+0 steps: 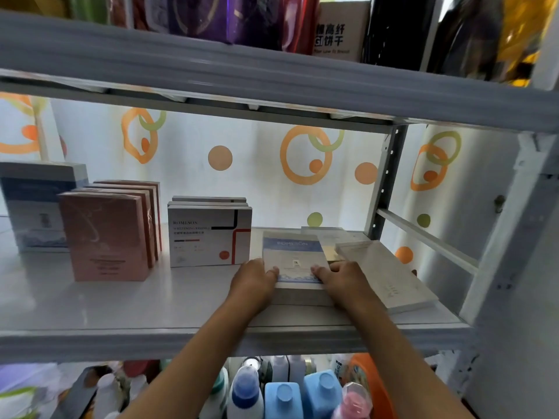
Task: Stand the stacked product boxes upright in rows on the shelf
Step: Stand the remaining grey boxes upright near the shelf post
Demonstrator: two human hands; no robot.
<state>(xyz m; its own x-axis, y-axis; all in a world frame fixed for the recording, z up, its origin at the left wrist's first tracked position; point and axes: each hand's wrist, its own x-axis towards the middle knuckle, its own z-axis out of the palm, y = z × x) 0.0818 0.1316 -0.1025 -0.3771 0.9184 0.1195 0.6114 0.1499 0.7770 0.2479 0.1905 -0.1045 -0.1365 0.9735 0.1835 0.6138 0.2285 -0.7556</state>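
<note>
My left hand and right hand grip the flat white-and-blue "ROMESON" box; the upright white box reads "WHITENING ESSENCE".

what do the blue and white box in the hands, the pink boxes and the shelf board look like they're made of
Blue and white box: likely thin printed cardboard with a smooth finish; flat faces, crisp edges, printed lettering.
Pink boxes: cardboard too, apparently wrapped in clear film; faint glossy streaks on the front.
Shelf board: a smooth, slightly glossy pale surface, perhaps painted metal or laminate; it shows soft reflections, so I cannot tell which.
</note>
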